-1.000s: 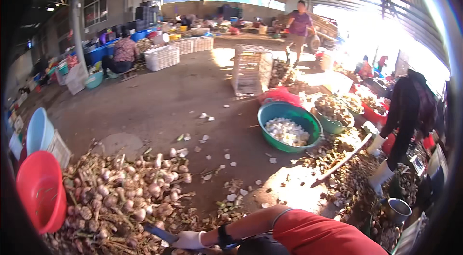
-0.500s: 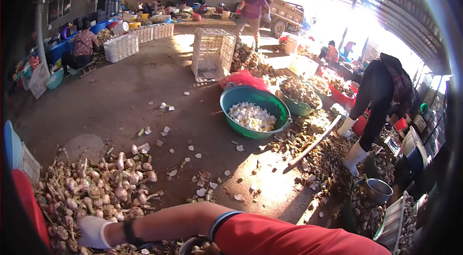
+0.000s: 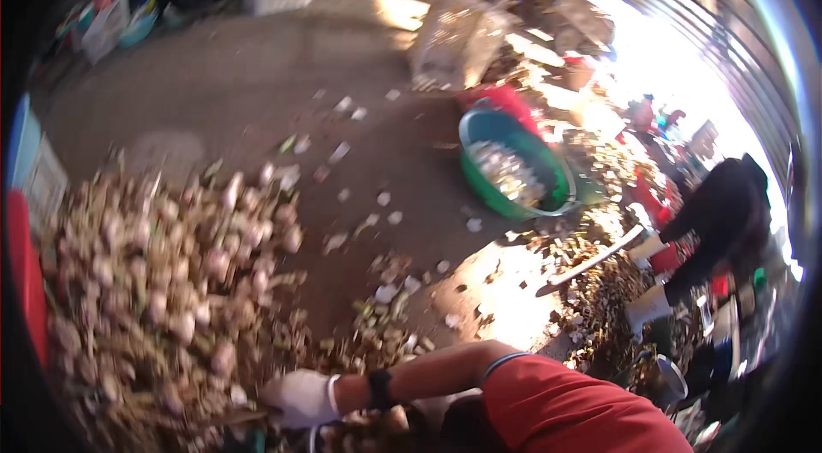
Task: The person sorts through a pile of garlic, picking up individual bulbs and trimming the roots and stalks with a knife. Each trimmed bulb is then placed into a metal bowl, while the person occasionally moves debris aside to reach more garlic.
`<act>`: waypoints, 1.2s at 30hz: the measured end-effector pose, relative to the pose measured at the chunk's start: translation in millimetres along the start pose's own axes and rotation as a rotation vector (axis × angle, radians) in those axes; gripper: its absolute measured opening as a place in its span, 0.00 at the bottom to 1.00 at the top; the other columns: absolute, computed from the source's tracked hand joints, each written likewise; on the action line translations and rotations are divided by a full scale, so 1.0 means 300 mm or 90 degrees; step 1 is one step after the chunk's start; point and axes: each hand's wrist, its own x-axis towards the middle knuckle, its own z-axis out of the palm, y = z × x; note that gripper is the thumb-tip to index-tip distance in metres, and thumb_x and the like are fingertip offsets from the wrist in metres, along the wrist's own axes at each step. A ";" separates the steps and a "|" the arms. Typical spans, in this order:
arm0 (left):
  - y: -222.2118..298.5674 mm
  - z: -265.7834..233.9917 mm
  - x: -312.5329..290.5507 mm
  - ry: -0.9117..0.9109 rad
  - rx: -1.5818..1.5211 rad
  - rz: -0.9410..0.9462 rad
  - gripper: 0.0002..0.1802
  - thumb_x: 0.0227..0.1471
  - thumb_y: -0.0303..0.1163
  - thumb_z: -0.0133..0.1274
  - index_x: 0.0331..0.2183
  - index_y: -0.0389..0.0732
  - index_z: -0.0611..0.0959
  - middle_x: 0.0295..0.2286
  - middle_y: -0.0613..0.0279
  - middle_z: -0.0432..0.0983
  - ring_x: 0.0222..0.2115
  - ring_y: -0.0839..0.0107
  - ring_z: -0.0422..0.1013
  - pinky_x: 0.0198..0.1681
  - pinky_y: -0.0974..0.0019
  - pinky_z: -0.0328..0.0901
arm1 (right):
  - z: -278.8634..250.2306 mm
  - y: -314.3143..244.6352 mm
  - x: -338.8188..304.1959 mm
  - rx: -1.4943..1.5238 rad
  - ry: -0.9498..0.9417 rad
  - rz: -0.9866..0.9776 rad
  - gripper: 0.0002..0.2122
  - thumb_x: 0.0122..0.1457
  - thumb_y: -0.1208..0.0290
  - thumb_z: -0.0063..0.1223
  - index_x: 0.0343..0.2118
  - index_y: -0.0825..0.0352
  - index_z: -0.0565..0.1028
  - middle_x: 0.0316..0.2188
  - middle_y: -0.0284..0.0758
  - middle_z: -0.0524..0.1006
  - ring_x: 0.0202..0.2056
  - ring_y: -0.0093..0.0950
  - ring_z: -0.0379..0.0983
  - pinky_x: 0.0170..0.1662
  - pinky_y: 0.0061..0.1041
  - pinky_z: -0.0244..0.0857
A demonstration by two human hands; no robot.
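My right hand (image 3: 300,397) wears a white glove and a dark wristband, and its arm in a red short sleeve reaches in from the lower right. The hand lies at the near edge of a big heap of garlic bulbs (image 3: 171,282) on the ground. The picture is blurred, so I cannot tell whether the fingers hold anything. My left hand is out of sight.
A green basin of peeled garlic (image 3: 514,166) stands on the concrete floor to the right. A red tub (image 3: 21,273) is at the left rim. A long-handled tool (image 3: 591,260) lies by garlic waste. A person in dark clothes (image 3: 719,222) bends at right. A white crate (image 3: 454,42) stands behind.
The view has swung and dropped toward the garlic heap and is now blurred. My gloved hand has shifted right along the heap's near edge.
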 end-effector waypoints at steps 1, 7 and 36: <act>-0.010 -0.008 -0.101 -0.009 -0.004 -0.061 0.26 0.55 0.36 0.56 0.54 0.40 0.71 0.47 0.59 0.72 0.47 0.71 0.68 0.51 0.65 0.63 | 0.014 0.010 -0.015 -0.015 -0.014 -0.018 0.15 0.50 0.58 0.56 0.29 0.68 0.74 0.28 0.47 0.75 0.30 0.48 0.74 0.33 0.43 0.68; 0.107 -0.109 -0.686 -0.076 0.129 -0.388 0.18 0.58 0.37 0.51 0.49 0.40 0.76 0.45 0.60 0.73 0.47 0.70 0.68 0.51 0.64 0.63 | -0.016 0.065 -0.053 -0.046 0.021 -0.120 0.12 0.49 0.63 0.55 0.29 0.67 0.72 0.25 0.42 0.72 0.27 0.43 0.73 0.29 0.40 0.68; 0.408 -0.135 -0.466 -0.176 -0.511 -0.416 0.35 0.44 0.45 0.64 0.52 0.41 0.72 0.38 0.55 0.76 0.38 0.65 0.75 0.42 0.65 0.68 | -0.073 0.233 -0.051 0.085 0.130 0.174 0.09 0.54 0.69 0.55 0.26 0.70 0.73 0.20 0.48 0.73 0.26 0.48 0.72 0.29 0.39 0.65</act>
